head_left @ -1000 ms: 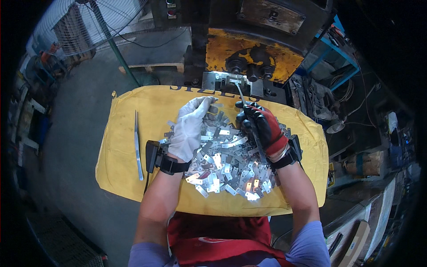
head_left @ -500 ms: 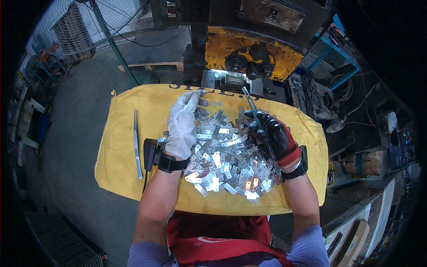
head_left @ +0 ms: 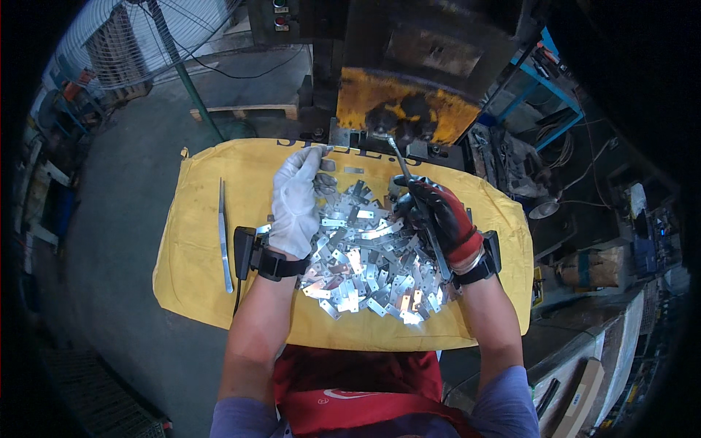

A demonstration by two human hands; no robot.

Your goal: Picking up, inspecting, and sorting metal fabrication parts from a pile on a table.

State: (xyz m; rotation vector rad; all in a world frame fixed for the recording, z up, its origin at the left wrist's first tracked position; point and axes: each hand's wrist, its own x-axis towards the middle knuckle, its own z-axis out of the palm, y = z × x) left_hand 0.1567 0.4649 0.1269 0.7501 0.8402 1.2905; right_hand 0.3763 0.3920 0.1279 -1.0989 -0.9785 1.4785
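My left hand point(head_left: 296, 201), in a white glove, hovers above the left side of a heap of small flat metal plates point(head_left: 358, 255) with holes. Its thumb and fingers come together near the far edge of the yellow sheet point(head_left: 197, 241); whatever is between them is too small to make out. In a black and red glove, my right hand point(head_left: 442, 219) is closed around long metal tweezers point(head_left: 403, 162). Their tips point away from me, toward the yellow-painted ram point(head_left: 365, 98) of the press. One plate point(head_left: 353, 171) lies apart, beyond the heap.
A second pair of tweezers point(head_left: 223, 233) lies on the sheet at left. Beyond the sheet stands the dark press with its push buttons point(head_left: 280, 22). A caged fan point(head_left: 146, 36) is at far left. A blue rack point(head_left: 533, 95) and a lamp point(head_left: 544, 210) stand at right.
The press ram has come down, hiding the lit die area beneath it. My right hand and the tweezers have shifted slightly left. The left hand has hardly moved.
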